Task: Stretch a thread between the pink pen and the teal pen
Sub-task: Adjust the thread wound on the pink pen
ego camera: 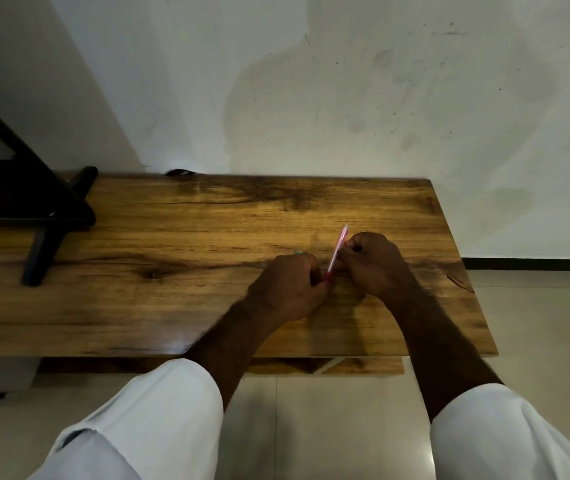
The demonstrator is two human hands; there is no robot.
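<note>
Fingers of both hands are curled tight around the pink pen (337,252), which stands tilted between them over the wooden desk (207,237). The left hand (288,285) closes on the pen's lower end; the right hand (373,263) pinches at the barrel just above, knuckles up, the two hands almost touching. No thread can be made out; it is too fine or hidden inside the fists. A sliver of teal (299,252) peeks out just left of the pink pen, above the left knuckles, probably the teal pen held in that same fist.

Risks, as I judge them: with one hand managing two pens, a knot being worked on the pink barrel could slide off its smooth plastic. Pulling before the loop bites would undo it. A dropped pen could roll toward the desk edge, right of the pink pen.
</note>
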